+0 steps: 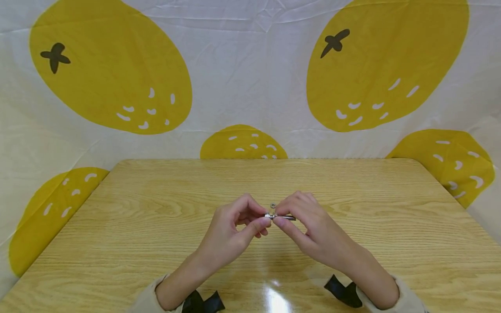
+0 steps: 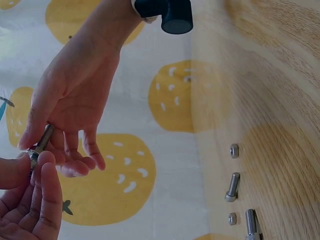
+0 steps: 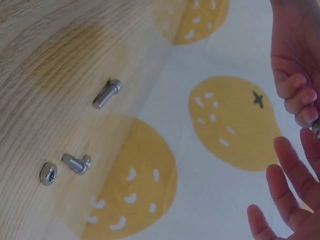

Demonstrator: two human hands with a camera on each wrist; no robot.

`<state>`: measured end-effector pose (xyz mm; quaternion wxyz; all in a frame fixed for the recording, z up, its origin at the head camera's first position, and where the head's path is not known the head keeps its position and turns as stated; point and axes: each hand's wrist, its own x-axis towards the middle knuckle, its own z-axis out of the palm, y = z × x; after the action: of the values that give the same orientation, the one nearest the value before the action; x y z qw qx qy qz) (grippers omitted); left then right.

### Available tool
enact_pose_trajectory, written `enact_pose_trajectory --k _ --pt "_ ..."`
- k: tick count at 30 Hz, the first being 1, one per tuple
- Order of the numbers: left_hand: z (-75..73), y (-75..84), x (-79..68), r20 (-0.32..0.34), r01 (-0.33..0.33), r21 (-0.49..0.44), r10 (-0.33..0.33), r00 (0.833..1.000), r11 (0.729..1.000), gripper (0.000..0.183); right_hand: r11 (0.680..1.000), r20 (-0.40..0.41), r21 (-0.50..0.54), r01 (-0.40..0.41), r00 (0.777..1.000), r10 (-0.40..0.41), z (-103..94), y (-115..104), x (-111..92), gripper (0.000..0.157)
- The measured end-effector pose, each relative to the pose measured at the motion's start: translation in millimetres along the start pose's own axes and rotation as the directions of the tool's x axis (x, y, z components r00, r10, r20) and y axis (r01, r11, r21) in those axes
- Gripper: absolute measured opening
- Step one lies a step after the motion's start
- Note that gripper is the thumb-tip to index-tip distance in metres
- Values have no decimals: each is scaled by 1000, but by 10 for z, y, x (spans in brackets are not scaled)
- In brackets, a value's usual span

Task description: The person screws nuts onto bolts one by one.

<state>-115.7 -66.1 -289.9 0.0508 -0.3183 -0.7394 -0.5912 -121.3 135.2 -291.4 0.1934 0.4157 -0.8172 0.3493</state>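
A metal bolt (image 1: pixel 289 218) is held level between both hands, low over the table. My left hand (image 1: pixel 232 232) pinches its thicker end between thumb and index finger. From the other side, my right hand (image 1: pixel 313 230) pinches it with thumb and fingertips. A small ring-shaped piece sits around the bolt between the fingertips; I cannot tell whether it is a nut or a washer. In the left wrist view, the threaded shank of the bolt (image 2: pixel 46 136) points toward the right palm. The right wrist view leaves it mostly hidden.
A loose nut (image 1: pixel 272 205) lies on the wooden table (image 1: pixel 164 187) just beyond the fingertips. The left wrist view has another nut (image 2: pixel 232 219) and a bolt (image 2: pixel 232 187); a separate bolt (image 3: pixel 106 94) shows in the right wrist view. A fruit-patterned cloth (image 1: pixel 250 78) hangs behind.
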Motion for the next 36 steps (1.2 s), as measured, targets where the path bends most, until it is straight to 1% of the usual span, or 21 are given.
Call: enact_pose_trajectory --k 3,5,9,17,21,25,29,32,36 --pt "2 0 1 0 0 0 0 1000 1000 9 1000 0 -8 -20 1000 20 -6 -2 -5 16" --pt "2 3 2 0 7 1 -7 1000 1000 8 1000 -7 -9 -28 1000 28 -8 -8 -9 20" --pt "0 9 1 1 16 7 -16 1000 1000 9 1000 -20 -1 -17 1000 17 -12 -20 -10 28" --pt "1 4 -1 -2 10 7 -10 1000 1000 9 998 -52 17 57 997 -56 -5 -6 7 23" --pt "0 4 -2 -1 13 7 -13 1000 1000 8 997 -58 20 68 996 -67 -2 3 11 22" --pt "-1 2 -4 -1 13 5 -13 1000 1000 8 998 -57 16 64 996 -63 -2 5 13 19" --pt "3 -3 -4 -3 -5 3 5 1000 1000 8 998 -54 9 65 996 -65 5 15 12 14" --pt "9 -5 -4 -4 -17 5 17 1000 1000 8 999 -32 3 41 999 -41 2 14 7 11" --pt "10 -4 -7 -10 -12 3 12 1000 1000 7 1000 1 -11 -5 1000 5 -6 8 -2 13"
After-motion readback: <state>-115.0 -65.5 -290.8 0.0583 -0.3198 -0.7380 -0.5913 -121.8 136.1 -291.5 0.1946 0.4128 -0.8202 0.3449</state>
